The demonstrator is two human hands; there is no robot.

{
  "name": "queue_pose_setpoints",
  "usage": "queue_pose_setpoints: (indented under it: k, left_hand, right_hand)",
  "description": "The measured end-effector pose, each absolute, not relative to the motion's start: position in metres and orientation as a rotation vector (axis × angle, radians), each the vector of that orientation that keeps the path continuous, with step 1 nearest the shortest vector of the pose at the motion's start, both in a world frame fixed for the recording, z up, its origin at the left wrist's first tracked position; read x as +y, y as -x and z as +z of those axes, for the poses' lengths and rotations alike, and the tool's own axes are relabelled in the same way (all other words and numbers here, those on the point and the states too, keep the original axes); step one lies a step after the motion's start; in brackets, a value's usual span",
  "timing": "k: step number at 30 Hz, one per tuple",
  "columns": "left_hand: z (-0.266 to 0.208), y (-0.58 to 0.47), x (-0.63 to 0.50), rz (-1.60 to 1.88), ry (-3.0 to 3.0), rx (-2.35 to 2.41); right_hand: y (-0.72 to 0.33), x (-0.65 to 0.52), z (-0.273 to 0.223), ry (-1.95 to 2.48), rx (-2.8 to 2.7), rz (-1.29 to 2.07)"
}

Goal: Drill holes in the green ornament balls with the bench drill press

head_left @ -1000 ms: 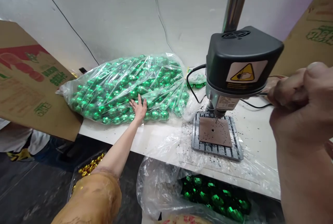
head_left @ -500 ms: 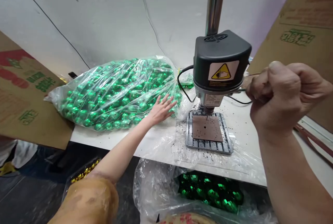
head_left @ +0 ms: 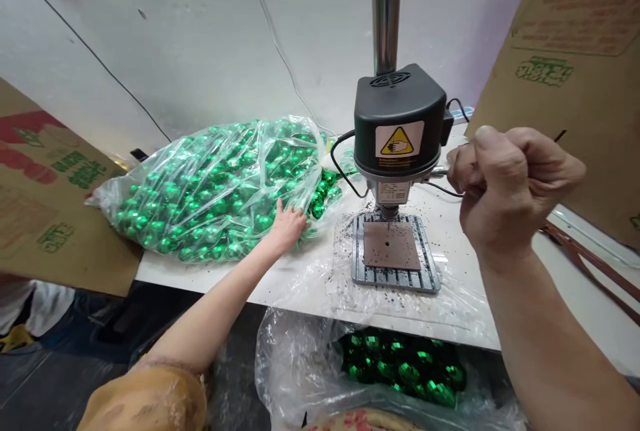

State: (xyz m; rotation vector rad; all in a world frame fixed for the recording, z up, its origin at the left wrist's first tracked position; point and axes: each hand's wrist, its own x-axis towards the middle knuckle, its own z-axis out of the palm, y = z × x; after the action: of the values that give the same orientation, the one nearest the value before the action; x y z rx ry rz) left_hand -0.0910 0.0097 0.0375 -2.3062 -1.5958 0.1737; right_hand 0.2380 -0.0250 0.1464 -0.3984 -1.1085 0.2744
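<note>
A clear plastic bag (head_left: 220, 184) full of shiny green faceted balls lies on the white worktable. My left hand (head_left: 289, 225) is at the bag's near right side, fingers bent into the plastic, which is creased tight around them. My right hand (head_left: 515, 184) is a fist around the handle (head_left: 440, 172) of a small black drill press (head_left: 400, 121). Under the chuck (head_left: 391, 209), a brown square board (head_left: 393, 246) with a hole in it rests on the slotted metal base (head_left: 423, 279). Dark shavings are scattered over board and base.
Below the table edge, an open plastic bag (head_left: 290, 357) holds more green balls (head_left: 410, 371). Cardboard boxes stand at the left (head_left: 55, 204) and right (head_left: 555, 84). A black cable (head_left: 341, 171) loops beside the drill press. Reddish-brown strips (head_left: 590, 261) lie at the right.
My left hand has gone from spread fingers over the bag to bent fingers on it, and the plastic has shifted. The right fist stays on the handle. The view has turned slightly right.
</note>
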Motion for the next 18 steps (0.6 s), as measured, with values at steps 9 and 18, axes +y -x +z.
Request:
queue_pose_setpoints:
  k: [9, 18]
  left_hand:
    - [0.026, 0.029, 0.036, 0.129, 2.449, -1.848]
    - [0.02, 0.007, 0.111, -0.2, 2.322, -2.059]
  right_hand:
    - [-0.236, -0.025, 0.147, 0.393, -1.09, 0.272]
    - [-0.234, -0.026, 0.147, 0.392, -1.099, 0.295]
